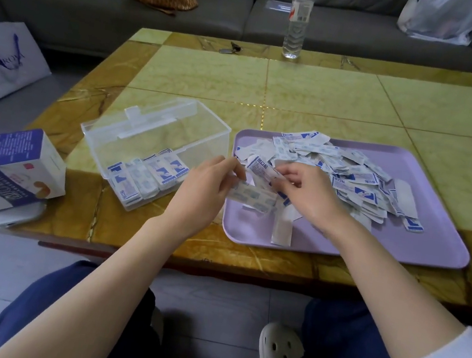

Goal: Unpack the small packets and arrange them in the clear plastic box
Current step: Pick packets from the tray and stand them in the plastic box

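A tiled yellow-green surface seen from above. A lilac tray lies close to the surface's near edge. Just left of it, across a narrow gap, stands the clear plastic box, its lid tipped open. A row of bandage packets stands in the box's near end. A blue-and-white carton sits at the surface's near left corner. Behind the box and tray, open tiles run to a water bottle at the far edge.

A heap of packets covers the middle of the tray. They are printed in blue, too small to read.

Over the tray's left side, the left hand has its fingers curled on a pale packet. The right hand pinches a packet with blue Chinese characters.
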Demonstrator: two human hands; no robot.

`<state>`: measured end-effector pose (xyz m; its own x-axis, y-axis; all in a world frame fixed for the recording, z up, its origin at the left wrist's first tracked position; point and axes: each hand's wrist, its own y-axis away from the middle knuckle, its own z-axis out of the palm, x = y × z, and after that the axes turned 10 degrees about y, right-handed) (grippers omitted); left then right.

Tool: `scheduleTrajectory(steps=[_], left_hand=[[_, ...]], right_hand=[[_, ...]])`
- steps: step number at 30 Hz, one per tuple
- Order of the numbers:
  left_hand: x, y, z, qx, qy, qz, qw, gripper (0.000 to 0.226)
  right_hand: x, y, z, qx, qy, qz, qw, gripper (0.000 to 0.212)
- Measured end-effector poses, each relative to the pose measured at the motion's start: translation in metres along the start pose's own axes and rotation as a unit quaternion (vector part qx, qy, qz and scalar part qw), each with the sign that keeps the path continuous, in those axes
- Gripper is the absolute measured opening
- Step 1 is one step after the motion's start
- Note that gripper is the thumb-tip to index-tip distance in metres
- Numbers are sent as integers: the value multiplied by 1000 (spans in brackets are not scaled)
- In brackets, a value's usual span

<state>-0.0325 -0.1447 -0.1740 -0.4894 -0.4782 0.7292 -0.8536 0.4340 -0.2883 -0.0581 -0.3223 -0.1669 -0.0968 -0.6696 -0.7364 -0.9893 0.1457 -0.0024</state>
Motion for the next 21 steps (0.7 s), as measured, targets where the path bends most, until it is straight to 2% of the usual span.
scheduleTrajectory(steps=[7, 9, 11, 13, 15, 17, 18, 21], left_hand=[[2, 5, 10, 25, -46, -6, 999, 13], [2, 5, 13, 32, -43, -5, 999, 11], [3, 4, 16, 50, -56, 17, 997, 15], [3, 5, 20, 45, -104, 36, 993, 27], [-2, 6, 27, 5, -188, 46, 981, 28], [-7, 8, 32, -53, -288, 54, 955, 24], [-10, 9, 34, -71, -329, 58, 940, 29], [-14, 9, 39, -89, -385, 66, 916, 40]], right_hand=[[-9, 12, 9, -85, 68, -70, 992, 19], [-9, 14, 10, -78, 94, -92, 988, 13], [-6, 15, 8, -42, 131, -115, 984, 15], [-5, 15, 5, -3, 191, -136, 972, 18], [-2, 15, 7, 6, 264, -158, 952, 19], [3, 15, 12, -15, 326, -171, 930, 24], [6, 15, 15, -35, 357, -166, 919, 28], [10, 21, 25, -85, 419, -128, 895, 40]])
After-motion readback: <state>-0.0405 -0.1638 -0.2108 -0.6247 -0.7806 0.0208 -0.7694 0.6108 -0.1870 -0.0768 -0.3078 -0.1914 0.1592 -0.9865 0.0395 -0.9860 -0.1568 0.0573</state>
